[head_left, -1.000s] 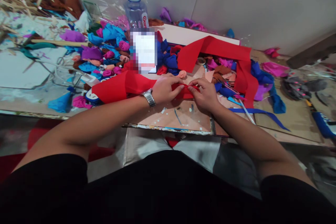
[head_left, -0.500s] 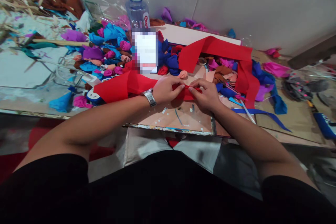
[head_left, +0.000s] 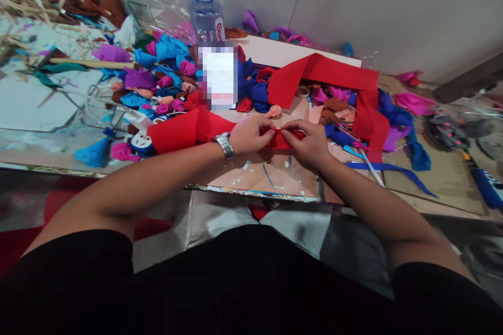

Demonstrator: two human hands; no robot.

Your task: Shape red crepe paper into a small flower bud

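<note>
Because soft material slips easily, we seem to keep both grips narrow: our left hand [head_left: 251, 136] and right hand [head_left: 312, 142] pinch the red strip [head_left: 176, 130] close together, probably to control its gathered part. It lies low over the table [head_left: 251, 175], its loose end out to our left, likely giving us slack. The other red strip [head_left: 330, 71] rests beyond our right hand, apparently within easy reach. Compared with the earlier frames, the loose end has drawn inward, and more of the white-and-blue round object [head_left: 141, 141] shows beside it.
</note>
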